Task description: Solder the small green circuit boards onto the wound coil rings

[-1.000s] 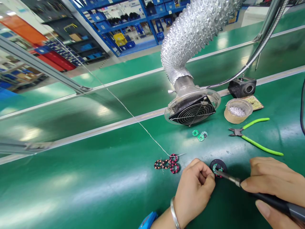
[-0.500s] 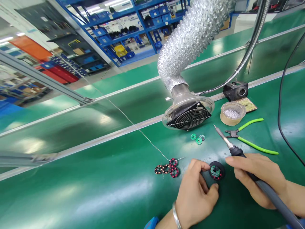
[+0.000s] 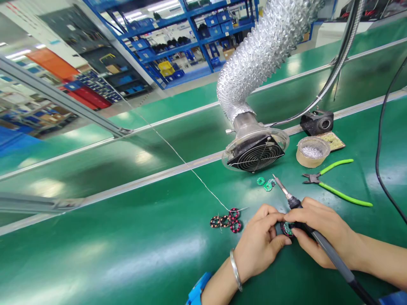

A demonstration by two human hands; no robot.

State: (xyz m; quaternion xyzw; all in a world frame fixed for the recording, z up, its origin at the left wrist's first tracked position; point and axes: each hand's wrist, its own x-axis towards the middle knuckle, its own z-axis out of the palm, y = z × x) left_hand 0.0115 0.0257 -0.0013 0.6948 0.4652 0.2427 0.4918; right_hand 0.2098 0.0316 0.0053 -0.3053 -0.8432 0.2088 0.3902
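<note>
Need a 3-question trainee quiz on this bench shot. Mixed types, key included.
1. Which hand holds the soldering iron? A) left B) right C) neither
2. True or false: the iron's tip is touching the round part at the person's fingers.
3. How many wound rings lie in the cluster?

Key: 1. B, the right hand. 2. False; the tip points away from the round part. 3. Four.

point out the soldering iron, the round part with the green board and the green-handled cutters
soldering iron (image 3: 333, 256): head view, grey handle
round part (image 3: 287, 229): head view, green board
green-handled cutters (image 3: 314, 178): head view, metal near the pivot
</note>
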